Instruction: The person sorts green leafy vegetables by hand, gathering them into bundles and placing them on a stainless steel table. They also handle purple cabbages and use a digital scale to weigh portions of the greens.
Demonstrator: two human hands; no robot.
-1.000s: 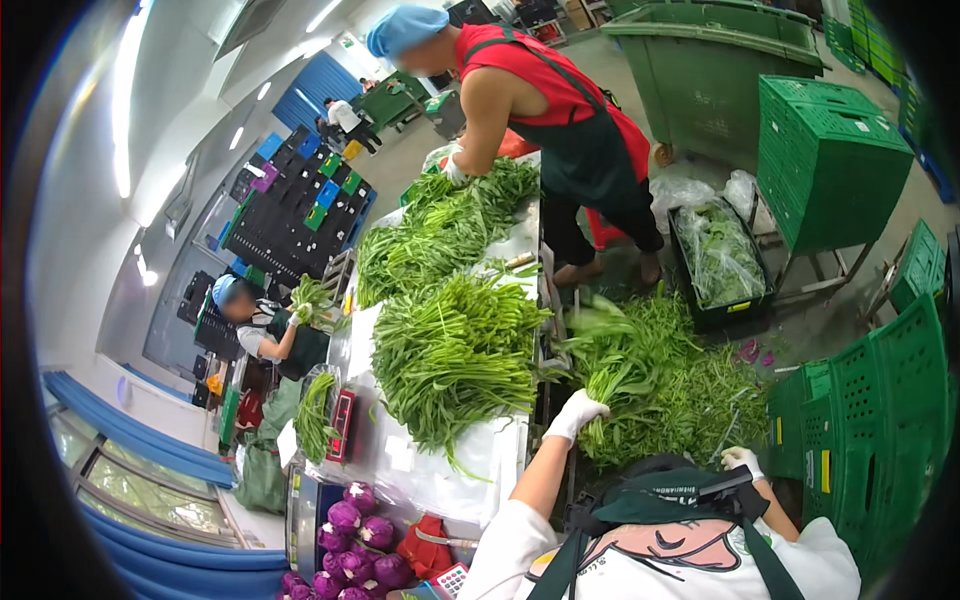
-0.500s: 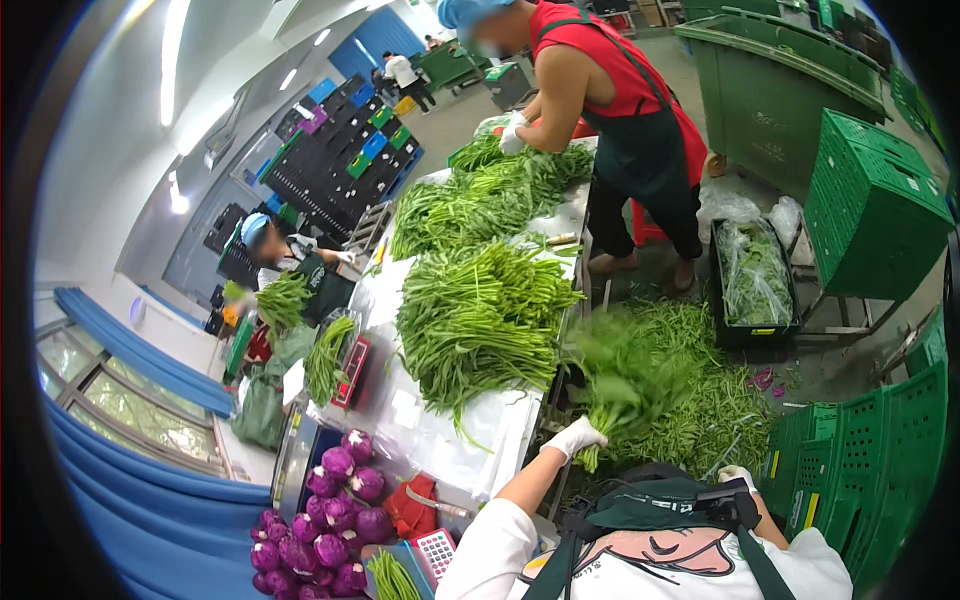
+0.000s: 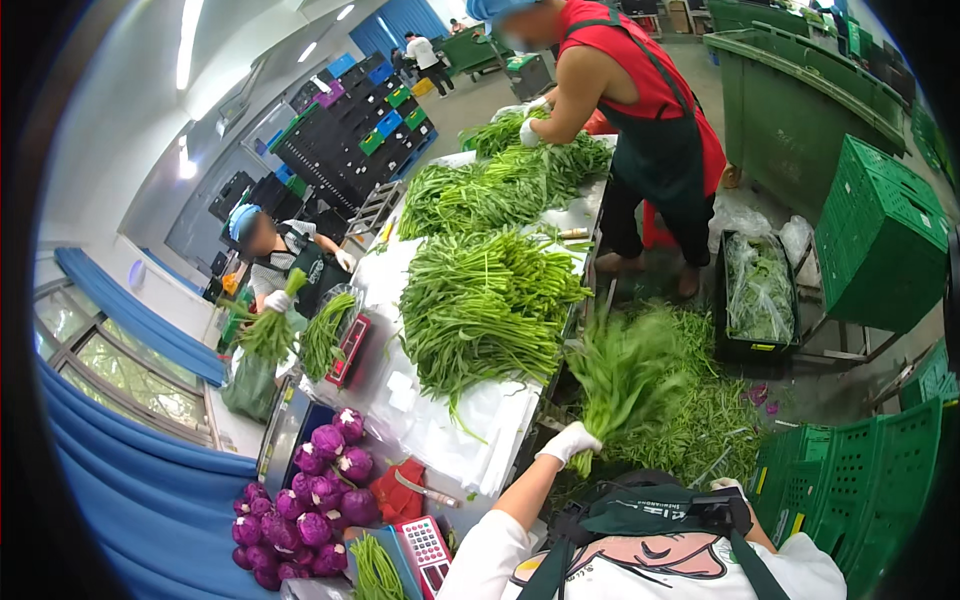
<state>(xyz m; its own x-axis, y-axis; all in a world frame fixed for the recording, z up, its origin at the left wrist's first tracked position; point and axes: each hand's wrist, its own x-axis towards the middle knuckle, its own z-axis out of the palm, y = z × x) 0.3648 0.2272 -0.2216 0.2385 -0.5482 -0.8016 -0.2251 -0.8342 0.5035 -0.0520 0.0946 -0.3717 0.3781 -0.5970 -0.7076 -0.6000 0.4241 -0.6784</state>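
Note:
My left hand [image 3: 572, 444], in a white glove, is closed round the stem ends of a bunch of leafy greens [image 3: 620, 380]. Its long leaves fan out away from me and are smeared by motion, above trimmings [image 3: 710, 430] strewn on the floor. My right hand [image 3: 728, 486], also gloved, is low beside my apron; its fingers are mostly hidden. Left of the held bunch, a large pile of long-stemmed greens [image 3: 485, 320] lies on the white-covered table [image 3: 460, 450]. Another heap of greens [image 3: 490, 190] lies farther along it.
Purple cabbages [image 3: 300, 510], a knife [image 3: 428, 490], a calculator [image 3: 425, 550] and a red scale [image 3: 348, 350] sit at the table's near left. Two co-workers [image 3: 640, 110] [image 3: 290, 260] handle greens. Green crates [image 3: 840, 480] stand at my right, a black crate [image 3: 757, 290] ahead.
The held bunch has swung and its leaves stand more upright, with my left hand staying closed on it. The co-worker at left has raised a hand holding greens by the stems.

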